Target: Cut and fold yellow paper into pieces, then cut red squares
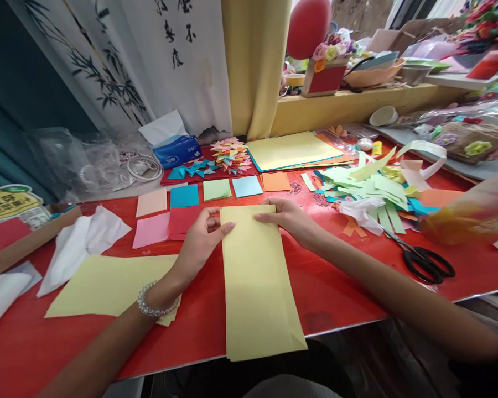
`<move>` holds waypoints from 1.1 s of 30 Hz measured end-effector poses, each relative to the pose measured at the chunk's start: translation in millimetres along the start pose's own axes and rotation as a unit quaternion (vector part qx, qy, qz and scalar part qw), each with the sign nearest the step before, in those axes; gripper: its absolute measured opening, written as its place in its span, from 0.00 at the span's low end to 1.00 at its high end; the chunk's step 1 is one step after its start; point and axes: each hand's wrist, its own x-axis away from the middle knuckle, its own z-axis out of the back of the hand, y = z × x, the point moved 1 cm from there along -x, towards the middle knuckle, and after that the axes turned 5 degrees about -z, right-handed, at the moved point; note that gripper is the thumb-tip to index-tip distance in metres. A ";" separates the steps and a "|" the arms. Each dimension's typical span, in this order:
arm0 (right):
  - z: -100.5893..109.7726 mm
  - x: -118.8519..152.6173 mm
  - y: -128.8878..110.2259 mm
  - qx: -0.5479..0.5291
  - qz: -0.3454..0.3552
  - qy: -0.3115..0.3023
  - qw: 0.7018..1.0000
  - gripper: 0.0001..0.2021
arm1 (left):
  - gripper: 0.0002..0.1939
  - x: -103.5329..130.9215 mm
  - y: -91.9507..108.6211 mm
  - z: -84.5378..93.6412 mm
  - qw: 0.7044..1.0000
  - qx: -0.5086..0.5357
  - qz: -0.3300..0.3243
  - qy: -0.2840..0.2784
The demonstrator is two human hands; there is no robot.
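Note:
A long piece of pale yellow paper [259, 282] lies between my two hands, its near end reaching past the table's front edge. My left hand [205, 232] grips the far left corner, thumb on top and fingers underneath. At the far right corner my right hand [288, 218] pinches the same paper, thumb on top. Under my left forearm rests a stack of yellow paper sheets [103, 282]. Beyond my hands sit small square paper piles: pink [150, 229], red [182, 220], teal [184, 195], light green [217, 189], light blue [247, 186] and orange [276, 181].
Black-handled scissors [425, 262] lie on the red table [336, 298] at right, near a heap of paper strips [373, 185]. White tissues [85, 237] are at left. At the back are a tissue pack [176, 152], a folded-paper ball [231, 155] and large coloured sheets [294, 150].

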 end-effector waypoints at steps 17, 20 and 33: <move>-4.4 7.2 -4.7 0.038 0.020 0.036 0.998 0.12 | 0.11 3.4 9.5 4.2 1.000 -0.009 -0.002 -0.016; -8.3 10.0 -7.2 0.011 0.024 0.029 0.999 0.11 | 0.11 5.4 11.9 5.2 1.000 -0.006 -0.001 -0.007; -19.2 29.3 -19.9 -0.042 0.062 0.047 0.996 0.10 | 0.08 14.6 29.3 4.1 0.998 0.066 -0.008 0.008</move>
